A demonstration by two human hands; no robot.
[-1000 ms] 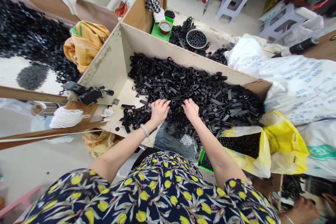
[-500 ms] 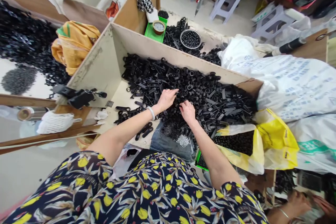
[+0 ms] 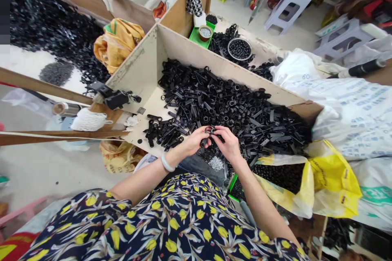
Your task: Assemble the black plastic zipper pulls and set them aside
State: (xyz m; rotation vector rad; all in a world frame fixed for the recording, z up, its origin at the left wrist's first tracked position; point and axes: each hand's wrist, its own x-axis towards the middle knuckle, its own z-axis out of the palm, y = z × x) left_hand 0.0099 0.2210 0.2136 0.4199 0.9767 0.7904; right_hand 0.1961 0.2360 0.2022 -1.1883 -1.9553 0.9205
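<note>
Over the near edge of the black parts pile [image 3: 226, 102], the left hand [image 3: 196, 140] pinches a small black part [image 3: 204, 142], fingers curled, while the right hand [image 3: 227, 142], half closed, meets it, probably to steady or fit it. Silvery pins [image 3: 216, 163] lie just nearer, within reach; the far wooden partition [image 3: 232, 69] blocks reach beyond.

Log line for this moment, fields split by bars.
left hand: on black part | right hand: fingers at same part | below: black parts pile, silvery heap
</note>
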